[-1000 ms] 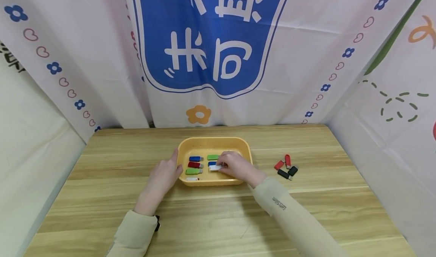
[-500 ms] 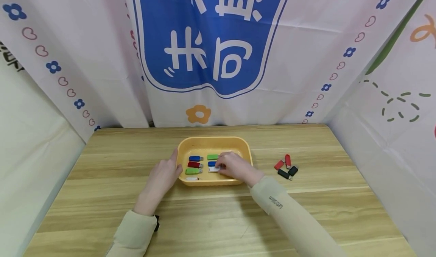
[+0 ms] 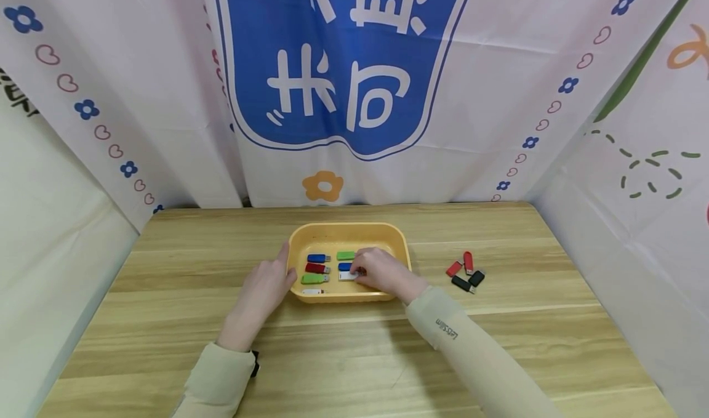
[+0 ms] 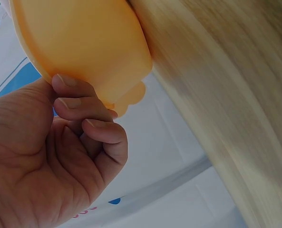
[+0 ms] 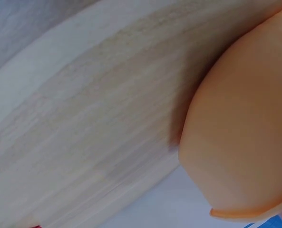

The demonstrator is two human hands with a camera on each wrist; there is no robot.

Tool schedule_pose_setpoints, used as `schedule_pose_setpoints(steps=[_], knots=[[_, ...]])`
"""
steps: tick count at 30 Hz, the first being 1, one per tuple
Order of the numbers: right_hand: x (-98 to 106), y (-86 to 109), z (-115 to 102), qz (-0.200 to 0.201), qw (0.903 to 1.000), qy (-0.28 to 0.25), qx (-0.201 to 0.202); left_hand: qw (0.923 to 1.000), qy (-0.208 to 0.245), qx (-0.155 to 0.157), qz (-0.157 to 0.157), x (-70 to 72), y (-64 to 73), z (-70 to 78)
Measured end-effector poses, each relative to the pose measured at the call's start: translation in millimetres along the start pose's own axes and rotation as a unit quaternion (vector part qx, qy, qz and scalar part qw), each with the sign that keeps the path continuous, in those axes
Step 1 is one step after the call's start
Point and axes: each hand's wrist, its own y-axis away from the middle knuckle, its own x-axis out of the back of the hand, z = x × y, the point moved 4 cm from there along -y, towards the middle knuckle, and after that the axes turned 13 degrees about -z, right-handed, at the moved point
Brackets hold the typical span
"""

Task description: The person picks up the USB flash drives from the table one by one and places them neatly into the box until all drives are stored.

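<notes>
A yellow plastic tray point(image 3: 332, 297) sits on the table with USB sticks in two columns. My left hand point(image 3: 264, 290) holds its left end; in the left wrist view the fingers curl against the tray wall point(image 4: 95, 45). Inside, my right hand point(image 3: 384, 271) pinches the right end of a white USB stick point(image 3: 346, 276) lying at the tray floor. Above that stick are a blue one point(image 3: 344, 266) and a green one point(image 3: 346, 255), partly behind the fingers. The left column has blue point(image 3: 317, 258), dark red point(image 3: 315, 268), green point(image 3: 312, 279) and white point(image 3: 312, 291) sticks.
To the right of the tray lie two red USB sticks point(image 3: 468, 261) and two black ones point(image 3: 461, 284) in a loose group on the wooden table point(image 3: 343, 356). A printed cloth point(image 3: 465, 128) hangs behind the table. The right wrist view catches only the tray's outer wall point(image 5: 236, 128) and tabletop.
The white USB stick in my right hand has settled slightly, now level beneath the blue one. My right forearm has shifted a little left. The left hand stays in place.
</notes>
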Motion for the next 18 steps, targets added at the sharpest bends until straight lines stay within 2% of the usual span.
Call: schedule_pose_setpoints(steps=[18], knots=[[-1.3,-0.4,1.3,0.026,0.9996,0.014,0.005,1.0,0.002,-0.002,0.002,-0.4,0.7,-0.1]])
